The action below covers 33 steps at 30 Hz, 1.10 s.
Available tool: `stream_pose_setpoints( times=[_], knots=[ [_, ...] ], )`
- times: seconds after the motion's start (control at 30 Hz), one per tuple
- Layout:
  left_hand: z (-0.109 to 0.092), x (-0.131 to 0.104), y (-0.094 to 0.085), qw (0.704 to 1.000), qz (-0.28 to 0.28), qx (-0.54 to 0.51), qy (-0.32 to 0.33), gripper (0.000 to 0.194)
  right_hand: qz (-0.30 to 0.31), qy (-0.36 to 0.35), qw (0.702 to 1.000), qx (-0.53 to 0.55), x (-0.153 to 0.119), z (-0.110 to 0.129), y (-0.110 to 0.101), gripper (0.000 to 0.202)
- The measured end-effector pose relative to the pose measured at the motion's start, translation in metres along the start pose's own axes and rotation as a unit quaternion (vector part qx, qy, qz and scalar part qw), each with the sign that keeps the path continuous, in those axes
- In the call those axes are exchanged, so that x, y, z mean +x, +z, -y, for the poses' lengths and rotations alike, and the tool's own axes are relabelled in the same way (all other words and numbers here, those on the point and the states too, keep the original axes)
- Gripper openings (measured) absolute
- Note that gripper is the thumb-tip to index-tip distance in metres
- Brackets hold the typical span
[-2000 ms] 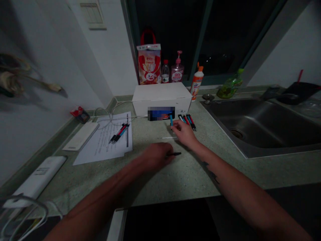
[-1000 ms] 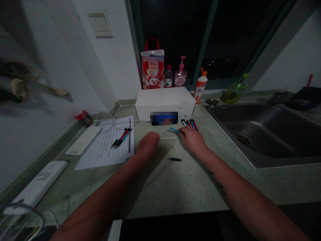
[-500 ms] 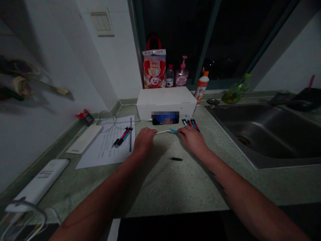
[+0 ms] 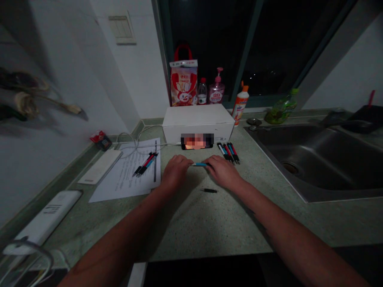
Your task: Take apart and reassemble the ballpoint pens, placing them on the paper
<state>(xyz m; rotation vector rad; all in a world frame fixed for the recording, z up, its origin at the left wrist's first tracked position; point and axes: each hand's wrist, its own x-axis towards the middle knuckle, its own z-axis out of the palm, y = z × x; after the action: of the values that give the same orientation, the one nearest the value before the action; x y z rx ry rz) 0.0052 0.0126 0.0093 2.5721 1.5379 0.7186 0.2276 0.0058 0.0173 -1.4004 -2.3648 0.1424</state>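
Note:
Between my two hands a blue pen barrel lies level over the counter, a short bit of white refill showing at its left end. My left hand is closed on the refill's outer end, its fingertips partly hiding it. Pinched at the barrel's right end, my right hand is closed too. Below them a small black pen part with a thin pointed end rests on the counter. Several pens with white, red and blue barrels lie side by side just past my right hand.
More pens lie on a printed sheet at the left. A phone leans against a white box, its cable running left. A power strip sits front left, and a steel sink is at the right.
My hands have drawn closer together and slightly nearer to me. Much of the white refill that was exposed is now inside the blue barrel, which has become level.

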Motion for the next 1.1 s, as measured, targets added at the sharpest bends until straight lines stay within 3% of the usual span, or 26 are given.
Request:
stream_pose_setpoints(
  times=[0.13, 0.3, 0.4, 0.53, 0.6, 0.73, 0.97, 1.1],
  knots=[
    [-0.005, -0.001, -0.002, 1.000, -0.019, -0.023, 0.005, 0.024, 0.006, -0.020, 1.000, 0.005, -0.001, 0.002, 0.003, 0.024],
    [-0.016, -0.005, -0.007, 0.990, -0.139, -0.026, 0.002, 0.043, -0.032, 0.073, 0.997, 0.014, 0.001, -0.002, 0.003, 0.025],
    [-0.026, -0.010, -0.003, 0.993, -0.048, -0.058, 0.086, 0.035, -0.050, 0.118, 0.991, 0.026, 0.001, -0.003, 0.001, 0.029],
    [-0.037, -0.014, 0.005, 0.975, 0.098, -0.084, 0.182, 0.026, -0.074, 0.095, 0.991, 0.062, 0.000, -0.003, 0.002, 0.033],
    [-0.039, -0.013, 0.005, 0.975, 0.110, -0.078, 0.176, 0.012, -0.086, 0.078, 0.990, 0.076, 0.000, -0.004, 0.003, 0.033],
    [-0.038, -0.009, 0.003, 0.981, 0.104, -0.078, 0.145, 0.012, -0.093, 0.068, 0.990, 0.086, 0.000, -0.006, 0.002, 0.030],
    [-0.032, -0.011, 0.001, 0.979, 0.137, -0.081, 0.130, 0.017, -0.076, 0.055, 0.992, 0.082, 0.000, -0.008, 0.004, 0.033],
    [-0.038, -0.014, 0.000, 0.982, 0.132, -0.071, 0.118, 0.031, -0.083, 0.063, 0.992, 0.075, 0.000, -0.010, 0.004, 0.034]
  ],
)
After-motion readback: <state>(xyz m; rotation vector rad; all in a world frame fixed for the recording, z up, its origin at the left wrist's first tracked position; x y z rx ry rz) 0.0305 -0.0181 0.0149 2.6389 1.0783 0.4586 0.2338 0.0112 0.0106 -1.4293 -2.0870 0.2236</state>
